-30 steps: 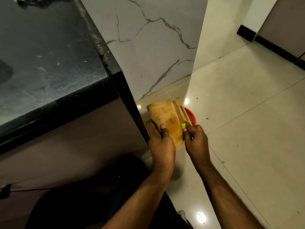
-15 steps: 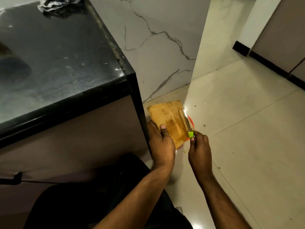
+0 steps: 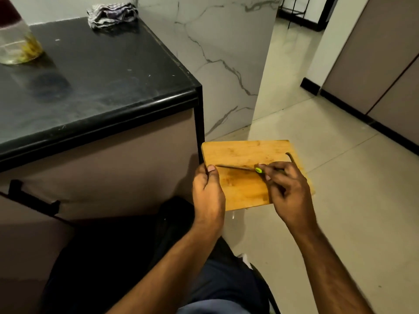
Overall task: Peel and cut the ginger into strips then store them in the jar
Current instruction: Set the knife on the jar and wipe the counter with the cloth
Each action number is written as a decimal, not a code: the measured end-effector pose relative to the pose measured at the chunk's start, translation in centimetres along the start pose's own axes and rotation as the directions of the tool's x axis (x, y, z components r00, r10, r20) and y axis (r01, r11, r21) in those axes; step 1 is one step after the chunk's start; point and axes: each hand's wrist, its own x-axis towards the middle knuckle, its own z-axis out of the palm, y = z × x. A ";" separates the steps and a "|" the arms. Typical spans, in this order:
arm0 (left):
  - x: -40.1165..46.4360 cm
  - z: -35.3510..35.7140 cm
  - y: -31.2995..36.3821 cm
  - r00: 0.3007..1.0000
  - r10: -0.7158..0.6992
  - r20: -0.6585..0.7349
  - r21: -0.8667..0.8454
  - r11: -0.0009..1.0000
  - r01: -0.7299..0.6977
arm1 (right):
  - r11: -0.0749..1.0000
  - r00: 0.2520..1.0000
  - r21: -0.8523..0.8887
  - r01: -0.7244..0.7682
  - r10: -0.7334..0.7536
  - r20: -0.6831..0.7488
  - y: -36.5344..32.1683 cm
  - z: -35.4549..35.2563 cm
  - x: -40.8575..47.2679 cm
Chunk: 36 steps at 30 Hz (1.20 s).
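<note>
A wooden cutting board [image 3: 244,155] is held level above the floor, right of the counter corner. My left hand [image 3: 208,191] grips its left edge, thumb on top. My right hand [image 3: 285,189] holds a knife [image 3: 235,168] by its green-tipped handle, the blade lying flat across the board and pointing left. No ginger shows on the board. A glass jar [image 3: 15,44] with yellowish strips in liquid stands at the far left of the black countertop [image 3: 102,87].
A crumpled grey cloth [image 3: 112,14] lies at the back of the counter. A black drawer handle [image 3: 34,198] sticks out below the counter edge. A marble wall panel [image 3: 222,53] rises behind the board; pale floor tiles [image 3: 340,200] spread to the right.
The board rose from a tilt over a red bin to a level position; the bin is out of sight. The knife swung flat across the board. The view lifted, showing jar and cloth.
</note>
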 end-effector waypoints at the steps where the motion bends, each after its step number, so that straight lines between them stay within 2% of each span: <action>1: -0.5 -0.5 0.2 1.000 -0.014 0.008 -0.026 1.000 0.014 | 1.000 1.000 -0.016 0.023 -0.022 0.014 -0.5 -0.5 -0.1; 4: -2.2 -2.7 1.1 0.999 -0.027 0.028 -0.113 0.993 0.030 | 0.983 0.994 -0.150 0.104 -0.099 0.037 -2.5 -1.7 -0.8; 7: -3.6 -4.9 2.5 0.998 -0.051 0.031 -0.164 0.985 0.055 | 0.988 0.996 -0.133 0.072 -0.064 0.065 -4.9 -2.4 -1.1; 10: -5.0 -7.5 3.8 0.998 -0.066 0.013 -0.177 0.982 0.067 | 0.991 0.969 -0.098 0.093 -0.068 0.237 -7.5 -2.8 -1.7; 13: -6.4 -10.1 5.2 0.998 -0.062 -0.021 -0.207 0.977 0.056 | 0.971 0.895 -0.153 0.184 -0.101 0.435 -10.2 -3.3 -2.4; 18: -8.2 -14.1 7.5 0.997 -0.004 -0.073 -0.236 0.972 -0.014 | 0.894 0.807 -0.283 0.348 -0.132 0.576 -15.2 -2.7 -2.9; 22: -9.2 -17.2 9.3 0.993 -0.025 -0.115 -0.324 0.946 -0.013 | 0.834 0.819 -0.361 0.418 -0.175 0.546 -18.9 -1.1 -2.5; 27: -10.9 -20.9 11.7 0.992 -0.007 -0.127 -0.384 0.922 -0.043 | 0.804 0.829 -0.363 0.471 -0.263 0.493 -22.9 0.8 -2.1; 36: -11.0 -26.6 16.2 0.981 0.050 -0.187 -0.394 0.911 -0.121 | 0.733 0.823 -0.383 0.563 -0.452 0.343 -29.5 4.9 0.1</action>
